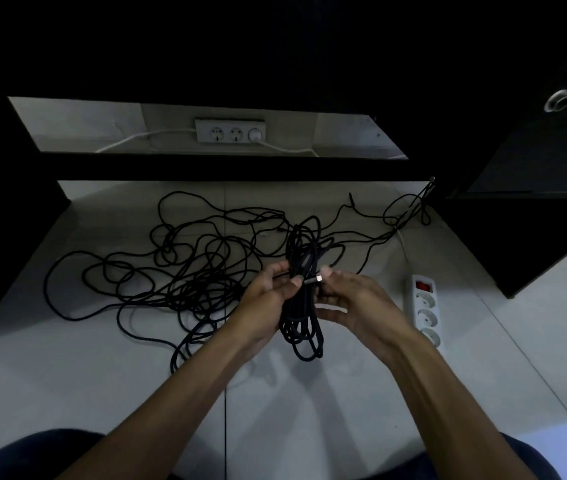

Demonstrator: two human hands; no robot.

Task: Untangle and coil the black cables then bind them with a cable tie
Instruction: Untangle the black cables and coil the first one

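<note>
Hands meet over the pale floor (309,403), both forearms reaching forward from the bottom of the view and converging at the middle. The left hand (264,299) is turned palm inward, fingers curled round a bundle of black cable, the coil (302,306), which hangs in long loops from the fist and stands up in a taller loop above it. Its thumb presses against the strands near the top of the grip. The right hand (351,299) comes in from the other side, wrist bent slightly down, thumb and forefinger pinching a small silver plug (313,280) at the cable's end, just against the coil. Its lower fingers are folded beneath, touching the bundle; a thin white strip (332,308) shows between them, though what it is cannot be told.

Behind and left of the hands, the loose tangle (185,268) of black cable sprawls across the floor, some strands running off to the far right. A white power strip (425,310) lies on the floor just right of the right wrist.
</note>
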